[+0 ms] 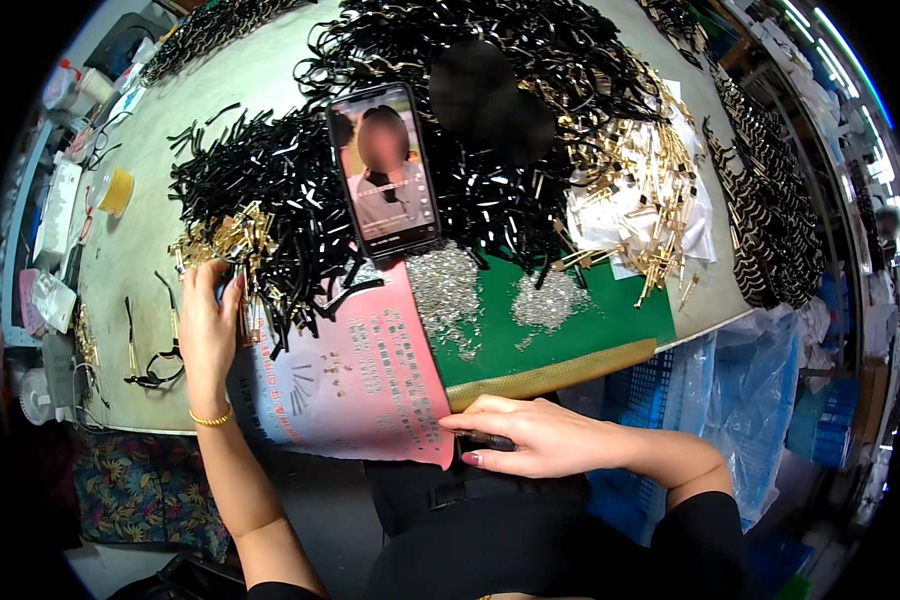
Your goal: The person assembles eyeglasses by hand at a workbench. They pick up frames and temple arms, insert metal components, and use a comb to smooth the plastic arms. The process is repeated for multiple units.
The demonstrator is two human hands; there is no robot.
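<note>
At the left, my left hand (pixel 208 320) reaches into a small heap of gold metal pieces (pixel 238 235). Its thumb and fingertips are slightly apart at the heap's near edge, and nothing shows held between them. Low in the middle, my right hand (pixel 540 438) is closed around a slim dark-handled tool (pixel 490 439), whose tip I cannot make out. That hand is over the table's near edge, beside a pink and blue printed sheet (pixel 370 390). Black strips (pixel 230 165) lie piled beyond my left hand. A phone (pixel 388 180) playing a video leans against the black pile.
Small silver bits (pixel 445 290) lie in two heaps on a green mat (pixel 500 350). Slim gold pieces (pixel 660 200) cover white paper at the right. Black-and-gold bands (pixel 770 220) are stacked farther right. A yellow spool (pixel 116 190) stands left. Below the right edge is a blue crate (pixel 635 395).
</note>
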